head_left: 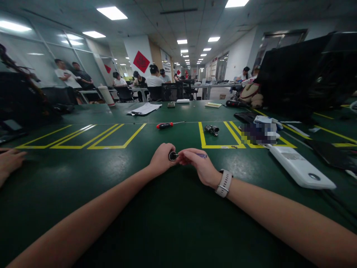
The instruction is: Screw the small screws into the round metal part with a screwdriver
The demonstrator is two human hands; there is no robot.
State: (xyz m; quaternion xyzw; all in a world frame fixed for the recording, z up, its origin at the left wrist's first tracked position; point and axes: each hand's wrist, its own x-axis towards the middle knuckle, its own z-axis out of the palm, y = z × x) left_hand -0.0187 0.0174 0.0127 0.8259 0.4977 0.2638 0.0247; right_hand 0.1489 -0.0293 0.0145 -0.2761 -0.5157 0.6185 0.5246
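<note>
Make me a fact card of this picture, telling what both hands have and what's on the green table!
Left hand: holds a dark, round-ended piece
Right hand: holds a slim tool with a purple handle, pointed toward that piece; touching or not is too small to tell
Right wrist: pale watch strap
Beyond the hands: red-and-black screwdriver, lying down
Inside a yellow tape outline: shiny grey metal parts
Far right: white, rounded oblong object
Left edge: another person's hand

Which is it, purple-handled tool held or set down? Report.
Held: the purple-handled tool sits in the right hand, its handle visible beyond it. Whether its tip touches the dark round part, I cannot tell.
</note>
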